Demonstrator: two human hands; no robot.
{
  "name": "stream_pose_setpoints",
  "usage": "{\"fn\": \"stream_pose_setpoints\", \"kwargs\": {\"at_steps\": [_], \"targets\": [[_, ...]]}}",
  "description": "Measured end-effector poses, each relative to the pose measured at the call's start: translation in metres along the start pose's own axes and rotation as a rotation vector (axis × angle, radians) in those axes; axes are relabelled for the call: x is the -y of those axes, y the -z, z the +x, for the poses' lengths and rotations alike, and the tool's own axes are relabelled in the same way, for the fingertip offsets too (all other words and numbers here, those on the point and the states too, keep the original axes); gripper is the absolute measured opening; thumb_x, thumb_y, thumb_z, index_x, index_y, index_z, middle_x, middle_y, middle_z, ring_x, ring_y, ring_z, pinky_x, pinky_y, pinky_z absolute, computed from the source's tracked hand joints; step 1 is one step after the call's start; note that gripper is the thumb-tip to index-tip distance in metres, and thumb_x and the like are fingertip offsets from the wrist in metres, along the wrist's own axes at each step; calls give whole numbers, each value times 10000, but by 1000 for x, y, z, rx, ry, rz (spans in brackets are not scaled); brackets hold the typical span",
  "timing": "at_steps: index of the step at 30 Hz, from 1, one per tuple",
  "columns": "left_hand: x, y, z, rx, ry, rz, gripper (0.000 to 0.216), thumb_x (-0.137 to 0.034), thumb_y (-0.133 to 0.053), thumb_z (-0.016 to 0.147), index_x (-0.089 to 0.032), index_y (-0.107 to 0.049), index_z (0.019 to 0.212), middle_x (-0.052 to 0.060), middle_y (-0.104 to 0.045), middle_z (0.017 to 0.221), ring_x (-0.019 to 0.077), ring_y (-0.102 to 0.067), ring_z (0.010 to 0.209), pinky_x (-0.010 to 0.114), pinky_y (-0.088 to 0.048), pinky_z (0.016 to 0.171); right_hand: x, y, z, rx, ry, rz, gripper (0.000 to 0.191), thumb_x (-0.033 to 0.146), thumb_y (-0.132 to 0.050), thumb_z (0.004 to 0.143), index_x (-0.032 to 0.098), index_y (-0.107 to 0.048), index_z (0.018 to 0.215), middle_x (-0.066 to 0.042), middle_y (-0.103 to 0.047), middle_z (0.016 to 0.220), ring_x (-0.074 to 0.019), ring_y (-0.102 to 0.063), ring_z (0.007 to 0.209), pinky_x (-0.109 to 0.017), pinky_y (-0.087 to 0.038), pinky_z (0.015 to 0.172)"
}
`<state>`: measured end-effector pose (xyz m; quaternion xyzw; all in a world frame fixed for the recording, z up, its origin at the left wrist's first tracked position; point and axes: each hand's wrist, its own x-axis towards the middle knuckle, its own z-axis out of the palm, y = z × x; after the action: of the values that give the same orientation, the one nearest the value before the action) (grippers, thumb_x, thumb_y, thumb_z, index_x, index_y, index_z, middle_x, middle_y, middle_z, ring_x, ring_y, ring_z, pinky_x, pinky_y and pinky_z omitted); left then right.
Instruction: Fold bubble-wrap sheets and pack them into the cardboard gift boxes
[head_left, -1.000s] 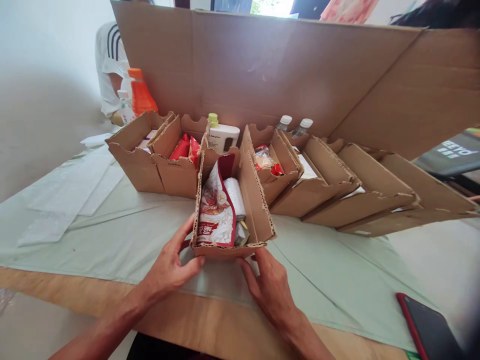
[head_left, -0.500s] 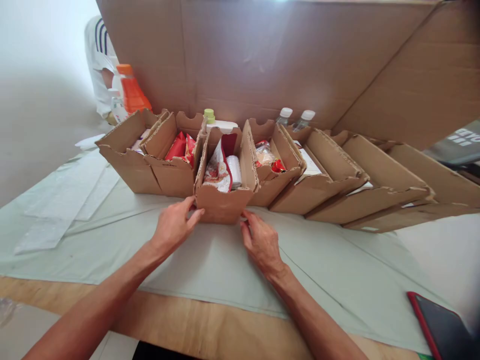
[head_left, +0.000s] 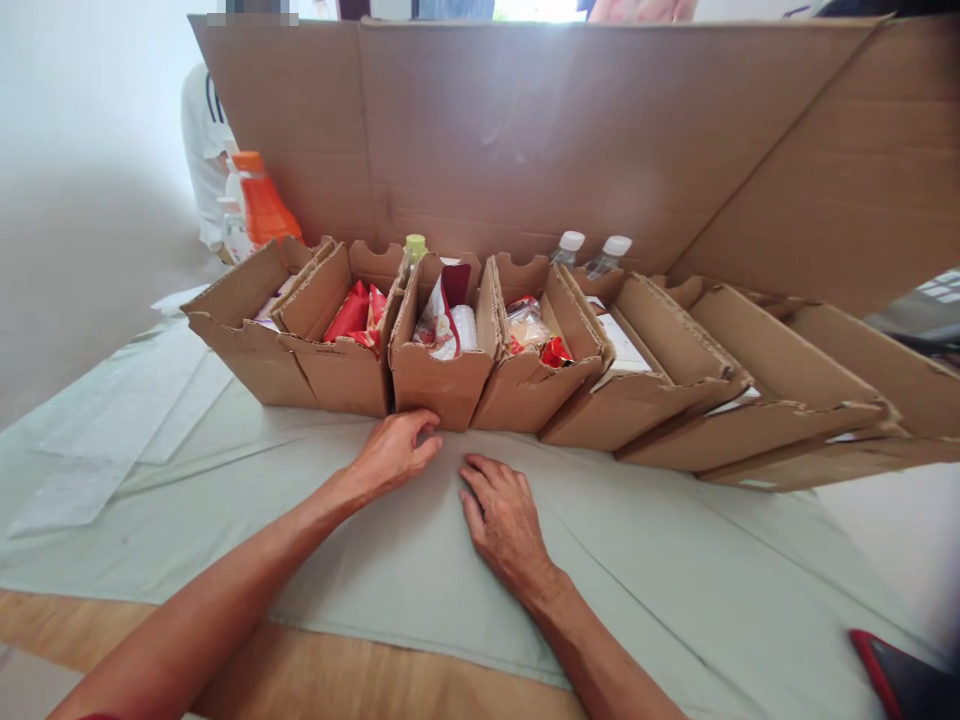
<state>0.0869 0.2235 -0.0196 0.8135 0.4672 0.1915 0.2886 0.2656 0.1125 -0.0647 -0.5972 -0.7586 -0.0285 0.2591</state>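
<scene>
A brown cardboard bin [head_left: 439, 385] stands in a row of similar bins, with a printed packet [head_left: 435, 325] and a white roll-like item [head_left: 465, 328] inside. My left hand [head_left: 397, 450] is at the foot of its front wall, fingers loosely curved and holding nothing; whether they touch the cardboard I cannot tell. Lower and to the right, my right hand [head_left: 502, 520] rests on the pale green cloth [head_left: 360, 570], its fingers apart and clear of the bins. The bin to the left [head_left: 349, 375] holds red packets [head_left: 356, 315]; the one to the right [head_left: 517, 395] holds wrapped food packs [head_left: 529, 325].
More cardboard bins [head_left: 660, 410] lean to the right. Behind them rises a tall cardboard panel [head_left: 525, 130], with an orange bottle [head_left: 262, 205] and white-capped bottles [head_left: 570, 245] before it. Clear plastic sheets [head_left: 112, 410] lie left, a phone [head_left: 900, 670] lower right. A person's white sleeve [head_left: 202, 150] shows behind.
The middle bin has slid back into line with its neighbours. Both hands have come off its lower corners, the right one drawing back onto the cloth. The view has tilted up slightly.
</scene>
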Motion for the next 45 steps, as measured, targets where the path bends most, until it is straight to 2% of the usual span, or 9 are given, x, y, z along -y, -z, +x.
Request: {"fn": "stream_pose_setpoints", "kwargs": {"at_steps": [6, 14, 20, 25, 31, 35, 38, 41, 45], "targets": [[5, -1, -10, 55, -86, 54, 449, -198, -630, 847, -108, -666, 1285, 176, -720, 1259, 325, -662, 1179, 468, -509, 1049, -5, 0, -2, -41, 25, 48, 235, 152, -536, 937, 166, -727, 1073, -137, -739, 1217, -307, -682, 1062, -448, -507, 871], [46, 21, -148, 190, -183, -57, 427, -227, -670, 873, -252, -674, 1300, 114, -534, 1552, 344, -413, 1492, 581, -359, 1210, 28, 38, 43, -94, 26, 281, 289, 231, -480, 1002, 194, -643, 1237, -58, -774, 1006, -170, -726, 807, -306, -561, 764], [59, 8, -195, -198, -142, -311, 282, -228, -610, 926, -259, -700, 1191, 89, -752, 1245, 264, -670, 1245, 468, -529, 1092, 101, 51, 155, 26, -67, 553, 600, 207, -544, 923, 225, -445, 1514, 18, -758, 861, -143, -686, 686, -258, -521, 694], [51, 12, -194, -496, -146, -362, 255, -192, -623, 903, -268, -704, 1132, 65, -762, 1172, 206, -732, 1077, 327, -608, 919, 123, 33, 192, 67, -172, 620, 211, 221, -507, 914, 193, -691, 1013, 12, -705, 656, -142, -644, 549, -234, -472, 552], [64, 20, -209, -773, 30, -529, 298, -241, -588, 953, -269, -660, 1241, 92, -672, 1317, 232, -677, 1174, 355, -589, 957, 141, 77, 99, 135, -75, 685, 158, 232, -520, 950, 218, -677, 944, 24, -735, 672, -128, -695, 590, -203, -503, 580], [66, 31, -220, -868, 166, -676, 438, -324, -670, 924, -241, -592, 1347, 113, -648, 1355, 263, -662, 1198, 380, -577, 985, 114, 129, 15, 220, -53, 624, 118, 322, -649, 926, 253, -742, 951, 2, -761, 747, -151, -714, 621, -231, -545, 604], [53, 32, -221, -786, 151, -696, 576, -345, -699, 891, -267, -520, 1433, 115, -561, 1488, 310, -586, 1329, 438, -543, 1061, 72, 160, -24, 76, -292, 606, 202, 455, -741, 843, 258, -762, 885, -39, -752, 766, -179, -678, 560, -261, -536, 502], [34, 22, -221, -636, 194, -667, 721, -337, -684, 875, -321, -390, 1533, 96, -444, 1605, 329, -519, 1409, 483, -490, 1132, 32, 175, -50, -145, -497, 665, 384, 539, -751, 813, 291, -743, 1107, -71, -765, 851, -246, -719, 675, -323, -587, 564], [25, 13, -223, -392, 280, -548, 630, -368, -668, 843, -276, -512, 1446, 114, -567, 1499, 355, -527, 1400, 492, -481, 1138, 13, 159, -90, -167, -432, 702, 770, 709, -676, 809, 299, -572, 1453, -148, -718, 1276, -358, -720, 1103, -435, -628, 853]]}}
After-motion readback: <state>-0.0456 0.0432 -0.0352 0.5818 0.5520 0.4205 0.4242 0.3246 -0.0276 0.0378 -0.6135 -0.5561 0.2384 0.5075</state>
